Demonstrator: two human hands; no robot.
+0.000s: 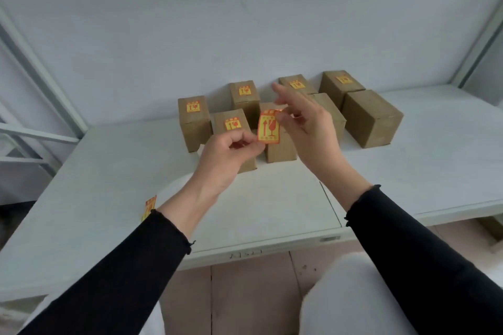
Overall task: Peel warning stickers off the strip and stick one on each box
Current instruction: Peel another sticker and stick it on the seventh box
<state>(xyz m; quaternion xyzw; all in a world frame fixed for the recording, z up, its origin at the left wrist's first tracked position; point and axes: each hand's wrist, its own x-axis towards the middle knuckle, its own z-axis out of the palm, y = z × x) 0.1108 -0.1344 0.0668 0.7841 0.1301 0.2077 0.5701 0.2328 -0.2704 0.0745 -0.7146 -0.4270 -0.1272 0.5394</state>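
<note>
Several small brown cardboard boxes stand in two rows on the white table (109,198). Several carry an orange and yellow warning sticker on top, such as the far-left box (193,122). The far-right front box (371,118) shows no sticker. My left hand (231,153) pinches the lower corner of an orange warning sticker (269,128) held in the air above the middle front box (281,151). My right hand (302,119) pinches the sticker's upper edge with thumb and finger, its other fingers spread. A piece of sticker strip (149,207) lies on the table beside my left forearm.
A white wall rises behind the boxes. Pale metal frame bars stand at the left (40,81) and the right (479,43). The table's front edge (272,250) runs below my wrists, with tiled floor and my light trousers (353,294) beneath.
</note>
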